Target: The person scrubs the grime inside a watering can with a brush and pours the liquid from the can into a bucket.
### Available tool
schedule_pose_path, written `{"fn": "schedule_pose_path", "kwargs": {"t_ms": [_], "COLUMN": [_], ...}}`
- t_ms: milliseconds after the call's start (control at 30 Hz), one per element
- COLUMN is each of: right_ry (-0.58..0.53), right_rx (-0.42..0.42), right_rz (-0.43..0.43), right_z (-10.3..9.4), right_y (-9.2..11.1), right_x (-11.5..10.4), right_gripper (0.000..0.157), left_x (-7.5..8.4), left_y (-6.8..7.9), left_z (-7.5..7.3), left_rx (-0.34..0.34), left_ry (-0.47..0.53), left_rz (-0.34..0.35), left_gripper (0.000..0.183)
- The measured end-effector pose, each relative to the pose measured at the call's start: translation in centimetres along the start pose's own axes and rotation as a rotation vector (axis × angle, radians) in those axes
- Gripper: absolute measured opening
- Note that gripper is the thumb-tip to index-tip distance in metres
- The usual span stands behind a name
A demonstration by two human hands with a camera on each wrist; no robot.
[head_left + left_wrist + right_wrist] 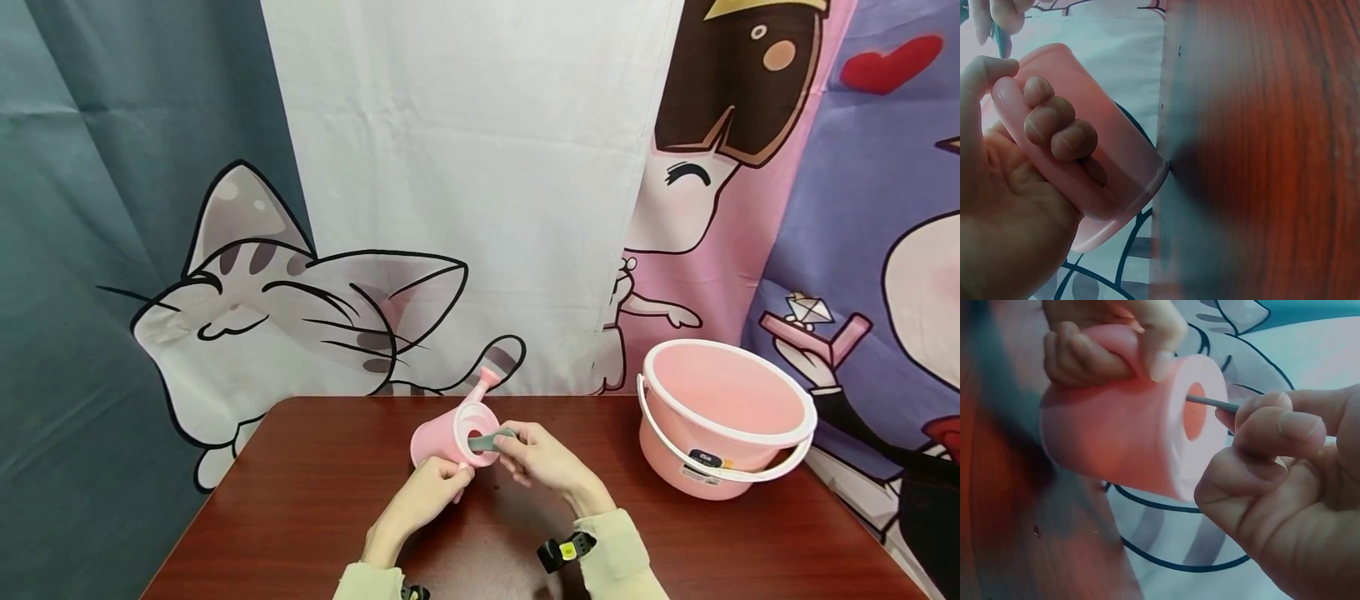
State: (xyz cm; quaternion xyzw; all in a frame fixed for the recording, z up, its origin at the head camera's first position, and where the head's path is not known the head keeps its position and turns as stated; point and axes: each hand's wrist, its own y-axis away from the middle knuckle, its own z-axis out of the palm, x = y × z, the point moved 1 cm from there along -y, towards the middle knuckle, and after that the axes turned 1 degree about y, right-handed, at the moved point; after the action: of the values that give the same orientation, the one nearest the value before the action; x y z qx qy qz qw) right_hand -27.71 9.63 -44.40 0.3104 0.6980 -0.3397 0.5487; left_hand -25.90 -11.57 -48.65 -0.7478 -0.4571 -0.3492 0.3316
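Observation:
A pink watering can (433,439) is held tilted over the table, its round top opening toward me and its spout pointing up and away. My left hand (429,493) grips the can's handle (1041,153), the fingers curled through the loop. In the left wrist view the can's bottom edge meets the table or hovers just over it. Between thumb and fingers, my right hand (546,460) pinches a thin, flat grey-green tool (486,442). The tool's far end reaches into the can's opening and its tip is hidden there, so its exact kind cannot be told.
A larger pink bucket (678,446) with a white rim and handle stands at the table's right side. The reddish-brown wooden table (300,500) ends at a cartoon-printed cloth (480,167) hanging behind it.

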Motion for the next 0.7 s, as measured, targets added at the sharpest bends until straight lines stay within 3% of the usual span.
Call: {"fn": "schedule_pose_path", "kwargs": {"t_ms": [167, 300, 700], "right_ry": [0.002, 0.075, 0.236], "right_rx": [0.032, 0.066, 0.117], "right_rz": [0.001, -0.014, -0.12], "right_z": [-0.9, -1.3, -0.7], "right_y": [0.6, 0.9, 0.5], "right_x": [-0.5, -0.9, -1.4], "right_gripper": [0.03, 0.022, 0.017], "left_x": [0.0, -0.2, -0.2], "left_y": [0.0, 0.1, 0.0], "left_z": [0.0, 0.1, 0.0], "left_rx": [-0.007, -0.002, -0.002], "left_ry": [0.006, 0.013, 0.024], "left_rz": [-0.004, -0.013, -0.032], "left_gripper": [0.044, 0.044, 0.045]}}
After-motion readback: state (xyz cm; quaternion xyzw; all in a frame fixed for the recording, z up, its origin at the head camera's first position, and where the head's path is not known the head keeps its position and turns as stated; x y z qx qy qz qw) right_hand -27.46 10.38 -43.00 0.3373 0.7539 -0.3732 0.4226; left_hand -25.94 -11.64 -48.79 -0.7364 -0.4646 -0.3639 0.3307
